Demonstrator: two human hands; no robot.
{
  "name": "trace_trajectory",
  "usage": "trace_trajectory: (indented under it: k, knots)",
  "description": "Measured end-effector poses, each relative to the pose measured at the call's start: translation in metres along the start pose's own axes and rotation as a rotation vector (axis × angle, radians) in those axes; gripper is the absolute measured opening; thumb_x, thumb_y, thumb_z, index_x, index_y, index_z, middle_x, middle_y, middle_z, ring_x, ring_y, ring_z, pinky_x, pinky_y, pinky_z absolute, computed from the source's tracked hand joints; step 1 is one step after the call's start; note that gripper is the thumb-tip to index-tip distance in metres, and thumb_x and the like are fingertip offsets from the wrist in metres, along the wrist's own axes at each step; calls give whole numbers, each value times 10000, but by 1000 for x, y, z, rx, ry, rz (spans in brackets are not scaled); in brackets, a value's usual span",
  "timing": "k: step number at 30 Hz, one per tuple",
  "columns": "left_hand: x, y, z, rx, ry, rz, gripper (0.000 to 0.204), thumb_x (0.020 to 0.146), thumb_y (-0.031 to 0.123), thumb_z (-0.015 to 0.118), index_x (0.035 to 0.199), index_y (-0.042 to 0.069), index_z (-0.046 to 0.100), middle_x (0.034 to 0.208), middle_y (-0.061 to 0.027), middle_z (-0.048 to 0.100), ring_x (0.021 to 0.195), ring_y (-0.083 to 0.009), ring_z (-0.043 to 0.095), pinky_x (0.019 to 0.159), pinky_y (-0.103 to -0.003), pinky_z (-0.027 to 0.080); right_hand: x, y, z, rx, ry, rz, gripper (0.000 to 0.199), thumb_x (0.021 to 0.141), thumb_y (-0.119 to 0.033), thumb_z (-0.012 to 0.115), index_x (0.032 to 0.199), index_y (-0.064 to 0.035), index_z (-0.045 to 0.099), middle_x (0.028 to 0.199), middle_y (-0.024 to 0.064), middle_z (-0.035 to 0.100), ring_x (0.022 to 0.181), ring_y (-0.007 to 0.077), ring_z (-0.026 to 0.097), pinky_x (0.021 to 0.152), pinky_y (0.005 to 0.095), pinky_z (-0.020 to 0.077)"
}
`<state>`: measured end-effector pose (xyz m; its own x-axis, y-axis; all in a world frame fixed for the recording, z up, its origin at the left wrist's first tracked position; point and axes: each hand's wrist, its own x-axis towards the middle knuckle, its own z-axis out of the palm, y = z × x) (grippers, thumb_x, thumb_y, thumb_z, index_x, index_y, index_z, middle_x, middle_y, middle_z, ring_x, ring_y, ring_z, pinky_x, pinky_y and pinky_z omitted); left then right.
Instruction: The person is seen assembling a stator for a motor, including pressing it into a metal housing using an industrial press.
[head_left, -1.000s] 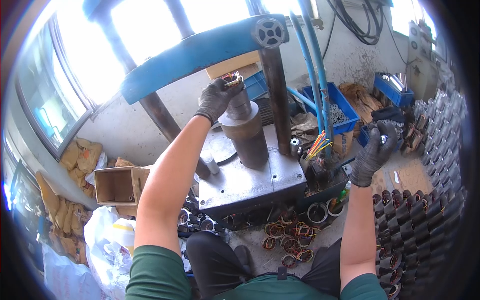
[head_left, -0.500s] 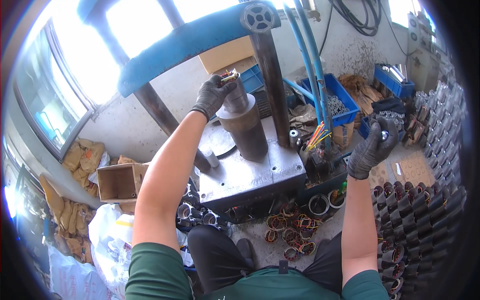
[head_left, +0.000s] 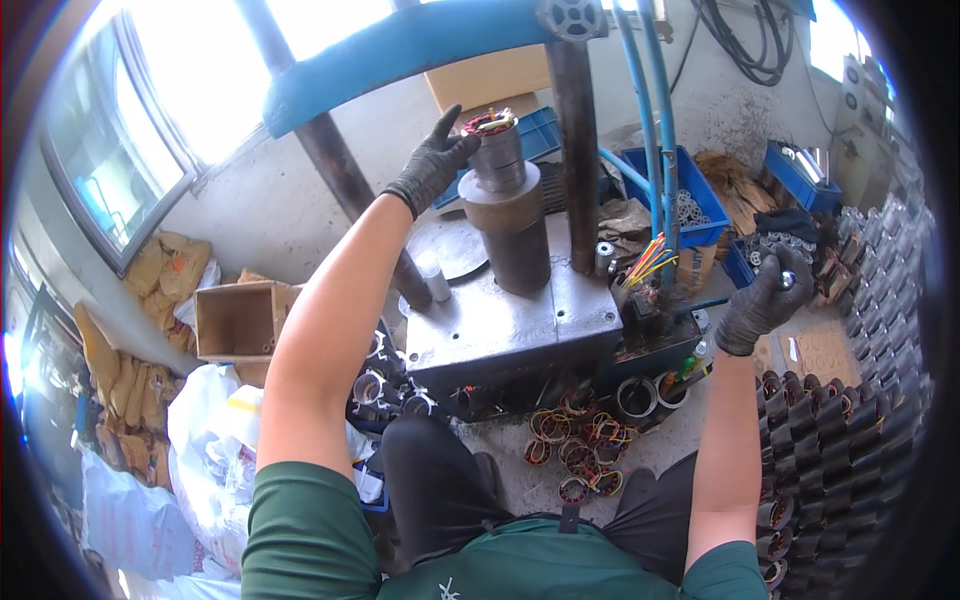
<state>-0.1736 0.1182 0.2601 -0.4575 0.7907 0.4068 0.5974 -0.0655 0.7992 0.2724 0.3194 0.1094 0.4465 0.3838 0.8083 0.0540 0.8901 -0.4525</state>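
My left hand [head_left: 433,168], in a dark grey glove, is open beside a motor stator [head_left: 491,124] with red windings and pale wire ends. Its index finger points up, and another fingertip is at the stator's edge; whether they touch I cannot tell. The stator sits in the top of a silver metal cylinder [head_left: 497,160], which stands upright on a wider, darker stepped cylinder [head_left: 517,240] on the press table [head_left: 500,335]. My right hand [head_left: 765,308], gloved too, is closed around a shiny round knob [head_left: 788,280]; what lies below the knob is hidden by the fingers.
Above the work runs the press's blue crossbeam [head_left: 420,55], between dark columns [head_left: 574,160]. Several wound stators [head_left: 578,455] lie on the floor by my feet. Stacked dark housings [head_left: 840,450] rise at the right. A cardboard box [head_left: 238,320] and white bags [head_left: 205,430] stand left.
My left hand has loosened from the stator's top, drawing back to its left side with the index finger raised. The right hand stays on the knob. The whole view has shifted slightly.
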Motion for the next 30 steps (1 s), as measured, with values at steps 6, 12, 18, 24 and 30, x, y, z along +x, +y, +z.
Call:
trace_trajectory:
  k: [6, 12, 18, 24, 30]
  knots:
    - [-127, -28, -34, -304, 112, -47, 664, 1054, 346, 779, 1586, 53, 511, 1222, -80, 709, 1049, -155, 672, 909, -312, 555, 10, 11, -24, 105, -127, -14, 203, 1018, -111, 684, 1136, 54, 699, 1010, 140, 743, 894, 222, 720, 822, 346, 625]
    - [-364, -113, -51, -26, 177, -345, 393, 1052, 299, 770, 1342, 42, 702, 1178, -43, 747, 1121, -148, 688, 1010, -353, 553, 9, 48, -96, 26, -108, 130, 140, 973, -57, 745, 989, 69, 803, 952, 172, 799, 840, 237, 761, 735, 364, 636]
    - [-591, -192, -22, 5, 448, -781, 473, 1053, 392, 740, 1339, 15, 719, 1262, -149, 769, 1157, -245, 710, 1043, -392, 550, 53, 130, -157, -987, -437, -885, 438, 1001, -405, 790, 1214, -23, 778, 1177, 116, 814, 1016, 249, 770, 868, 337, 594]
    - [-760, -221, 56, 289, 336, -1121, 488, 991, 370, 754, 1346, 37, 719, 1280, -228, 740, 1190, -340, 713, 1042, -453, 546, 45, 54, -172, -874, -653, -1037, 274, 1167, -331, 546, 1262, -155, 734, 1059, -9, 772, 896, 213, 743, 793, 364, 564]
    - [-796, -213, 84, 518, 82, -1447, 962, 975, 598, 651, 1741, 155, 273, 1789, -232, 204, 1626, -453, 246, 1315, -526, 274, 4, -19, -173, -497, -679, -357, 197, 1138, -95, 587, 1234, 20, 714, 1084, 129, 790, 1005, 250, 792, 808, 357, 641]
